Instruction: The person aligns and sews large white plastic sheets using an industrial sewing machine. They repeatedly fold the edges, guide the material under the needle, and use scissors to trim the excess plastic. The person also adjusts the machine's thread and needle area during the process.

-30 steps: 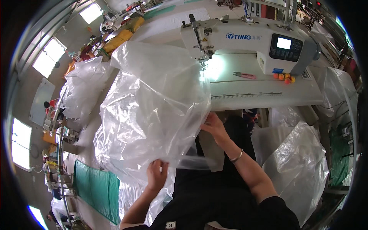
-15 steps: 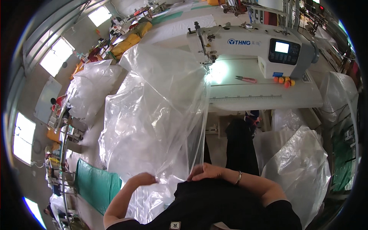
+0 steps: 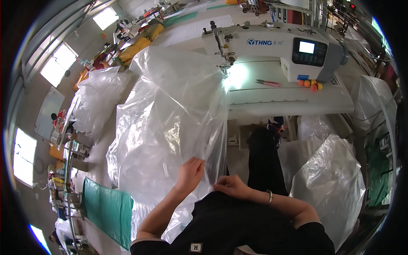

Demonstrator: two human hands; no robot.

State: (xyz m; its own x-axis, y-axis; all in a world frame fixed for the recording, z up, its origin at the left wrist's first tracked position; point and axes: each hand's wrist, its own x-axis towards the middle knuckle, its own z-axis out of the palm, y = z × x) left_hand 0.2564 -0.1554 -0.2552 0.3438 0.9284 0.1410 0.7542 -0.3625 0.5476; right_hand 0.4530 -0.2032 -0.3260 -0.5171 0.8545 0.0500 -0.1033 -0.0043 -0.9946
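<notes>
The clear plastic sheet (image 3: 157,110) extends from the needle area down to the operator's lap, left of the bare part of the counter (image 3: 246,94). The sewing machine (image 3: 261,46) stands on that counter. The left grip (image 3: 189,173) has moved up from the lap onto the sheet; fingers are curled, and whether they hold film cannot be determined. The right grip (image 3: 233,187) remains at the lap, pinched narrow on the sheet's edge. Assessment: the edge is under tension, ready for alignment. The snips (image 3: 267,83) lie apart.
</notes>
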